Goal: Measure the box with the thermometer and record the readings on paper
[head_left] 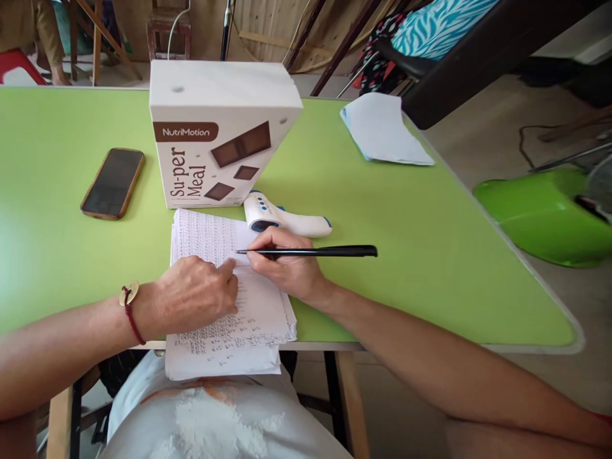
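My right hand [287, 264] grips a black pen [335, 251] between thumb and fingers. The pen's tip is at the handwritten page of a stack of paper sheets [268, 306], near the right end of a written line. My left hand [196, 293], with a red cord bracelet at the wrist, rests on the sheets. Its index finger reaches toward the pen tip while the other fingers are loosely bent, and I see nothing in it. Just beyond my right hand lies a white infrared thermometer [291, 221]. The lower sheets overhang the table's near edge.
A tall white and brown NutriMotion box [224, 140] stands behind the sheets. To its left lies a phone [113, 183]. Folded papers [386, 131] lie at the far right of the green table [406, 287]. A green stool-like object [540, 217] is beyond the right edge. Another person's leg [49, 41] shows top left.
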Motion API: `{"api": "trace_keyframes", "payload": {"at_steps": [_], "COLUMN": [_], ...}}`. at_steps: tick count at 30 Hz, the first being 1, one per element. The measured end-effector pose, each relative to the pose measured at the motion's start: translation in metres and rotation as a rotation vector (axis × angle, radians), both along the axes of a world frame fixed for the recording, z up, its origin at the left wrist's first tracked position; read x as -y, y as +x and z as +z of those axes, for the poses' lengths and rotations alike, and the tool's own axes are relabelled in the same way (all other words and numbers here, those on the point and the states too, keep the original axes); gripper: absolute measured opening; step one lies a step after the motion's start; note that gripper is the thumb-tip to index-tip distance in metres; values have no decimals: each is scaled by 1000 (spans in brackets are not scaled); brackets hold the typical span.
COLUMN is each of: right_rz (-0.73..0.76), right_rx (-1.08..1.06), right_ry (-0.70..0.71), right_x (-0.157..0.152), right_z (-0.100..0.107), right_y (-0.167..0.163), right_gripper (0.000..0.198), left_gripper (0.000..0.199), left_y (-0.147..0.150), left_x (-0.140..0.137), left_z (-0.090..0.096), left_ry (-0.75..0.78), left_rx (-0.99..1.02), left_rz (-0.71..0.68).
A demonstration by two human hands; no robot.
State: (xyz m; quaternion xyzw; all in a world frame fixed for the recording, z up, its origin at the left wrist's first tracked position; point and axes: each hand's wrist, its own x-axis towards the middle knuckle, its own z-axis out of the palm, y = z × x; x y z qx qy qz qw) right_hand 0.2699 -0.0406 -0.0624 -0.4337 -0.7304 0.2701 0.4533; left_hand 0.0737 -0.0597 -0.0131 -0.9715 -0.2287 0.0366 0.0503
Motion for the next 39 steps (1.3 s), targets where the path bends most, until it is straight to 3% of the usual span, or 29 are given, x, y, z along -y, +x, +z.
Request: {"api": "trace_keyframes", "payload": {"at_steps": [6,39], "right_rz": [71,85], "right_rx": [11,73], "right_ry": [90,80], "right_x": [-1,0], "right_z": [-6,-5], "right_y": [1,2], "right_gripper": [15,16], "left_gripper": [19,11], "left_y": [-2,-2], "left_x": [0,-1], "left_z": [-4,-5], "left_ry": [22,52], "left_rx": [29,40], "left_rz": [-14,-29]}}
